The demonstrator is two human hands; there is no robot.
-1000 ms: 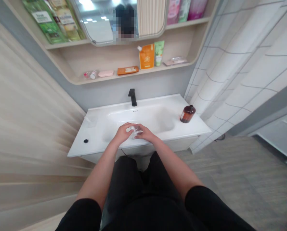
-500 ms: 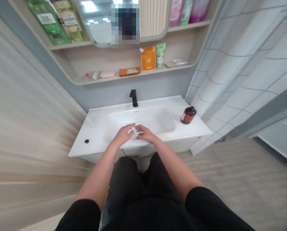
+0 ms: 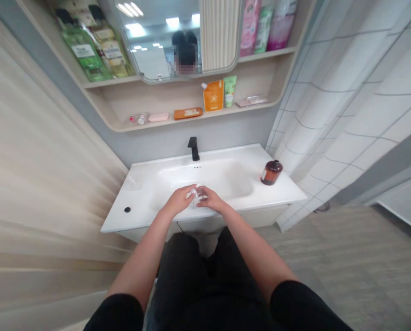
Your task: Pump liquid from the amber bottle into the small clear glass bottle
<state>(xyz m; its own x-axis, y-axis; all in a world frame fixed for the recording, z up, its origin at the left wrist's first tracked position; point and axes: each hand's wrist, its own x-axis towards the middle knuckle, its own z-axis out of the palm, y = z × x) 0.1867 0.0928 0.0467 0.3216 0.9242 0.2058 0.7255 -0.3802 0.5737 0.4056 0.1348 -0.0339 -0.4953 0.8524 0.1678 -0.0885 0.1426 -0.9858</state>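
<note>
The person stood at a white washbasin point(image 3: 240, 179), both forearms reaching forward and the hands nearly meeting over its front rim. The left hand point(image 3: 180, 201) was curled, thumb and fingertips on a small clear-and-white object point(image 3: 194, 198); the right hand point(image 3: 211, 200) cupped the same piece from the other side. It looked like a little container, though it was too small and blurred for me to be sure. It sat between the two hands, near the basin's front edge.

Behind it rose a black faucet point(image 3: 193, 149). A brown bottle point(image 3: 271, 173) stood upright on the counter's right end, well apart from the hands, and a round black piece point(image 3: 127, 209) lay toward the left end. On the shelf above, an orange pouch point(image 3: 213, 95) stood beside a green tube point(image 3: 229, 92).
</note>
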